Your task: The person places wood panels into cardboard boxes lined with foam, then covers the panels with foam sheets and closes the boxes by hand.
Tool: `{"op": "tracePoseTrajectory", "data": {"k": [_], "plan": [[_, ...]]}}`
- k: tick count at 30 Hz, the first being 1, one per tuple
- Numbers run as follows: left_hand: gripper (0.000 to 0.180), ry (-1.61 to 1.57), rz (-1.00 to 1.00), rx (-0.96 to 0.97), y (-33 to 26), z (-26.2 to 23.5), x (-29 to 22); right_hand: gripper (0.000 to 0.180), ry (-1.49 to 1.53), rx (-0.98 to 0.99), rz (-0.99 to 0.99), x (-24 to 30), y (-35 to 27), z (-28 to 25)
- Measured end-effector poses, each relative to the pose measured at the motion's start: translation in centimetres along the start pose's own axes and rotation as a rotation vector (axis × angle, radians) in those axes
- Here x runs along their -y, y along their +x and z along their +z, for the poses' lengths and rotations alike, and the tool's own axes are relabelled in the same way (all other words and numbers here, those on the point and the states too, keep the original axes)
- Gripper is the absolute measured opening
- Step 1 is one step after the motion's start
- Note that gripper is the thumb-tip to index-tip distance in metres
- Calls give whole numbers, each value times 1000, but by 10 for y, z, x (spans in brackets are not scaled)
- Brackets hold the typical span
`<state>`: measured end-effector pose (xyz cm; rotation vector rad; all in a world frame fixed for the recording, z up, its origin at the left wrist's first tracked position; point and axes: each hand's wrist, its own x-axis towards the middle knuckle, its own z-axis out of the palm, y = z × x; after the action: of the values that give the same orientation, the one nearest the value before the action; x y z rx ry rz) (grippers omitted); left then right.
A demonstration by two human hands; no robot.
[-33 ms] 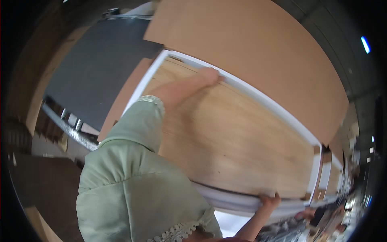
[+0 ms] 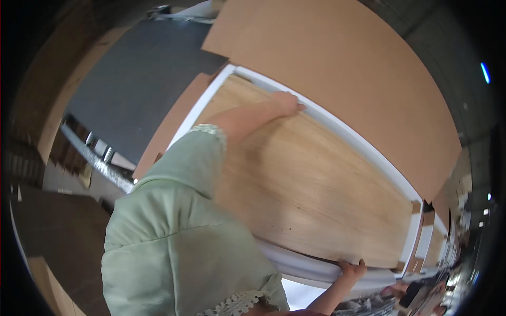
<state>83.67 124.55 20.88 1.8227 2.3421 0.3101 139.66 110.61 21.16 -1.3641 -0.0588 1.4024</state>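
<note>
A pale wooden board [image 2: 316, 179] lies flat inside a long carton lined with white foam strips [image 2: 337, 121]. My left hand [image 2: 287, 104] reaches across it, fingers curled over the far edge beside the foam; the fingertips are partly hidden. At the near edge, toward the right end, my right hand [image 2: 352, 269] grips the board with the thumb raised at its rim; its other fingers are mostly hidden. Brown corner pieces [image 2: 416, 206] sit at the board's right end. A pale green sleeve [image 2: 184, 226] covers much of my left arm and hides the board's near left part.
A large brown cardboard flap [image 2: 337, 68] stands open beyond the carton. To the left is a dark flat surface [image 2: 142, 84] with a metal rail [image 2: 97, 158] along its near side. Another foam-lined carton [image 2: 433, 237] adjoins at the right. A person's arm [image 2: 403, 288] shows at lower right.
The view has shifted slightly, so the carton and board appear a little farther right. Both hands keep their places at the board's edges.
</note>
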Motion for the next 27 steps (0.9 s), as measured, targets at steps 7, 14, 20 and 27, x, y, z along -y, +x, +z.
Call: {"op": "tracePoseTrajectory", "data": {"k": [7, 14, 20, 27], "plan": [[53, -139, 26, -63, -4, 3, -3, 76, -856, 88, -240, 44, 152, -108], [45, -193, 10, -100, 9, 3, -13, 74, -860, 101, -143, 59, 187, -122], [31, -235, 347, -384, 15, 30, -30, 77, -666, -29, -115, 60, 126, -87], [23, -500, 422, -188, -77, 10, -1, 57, -929, -103, -627, -12, 20, 20]]}}
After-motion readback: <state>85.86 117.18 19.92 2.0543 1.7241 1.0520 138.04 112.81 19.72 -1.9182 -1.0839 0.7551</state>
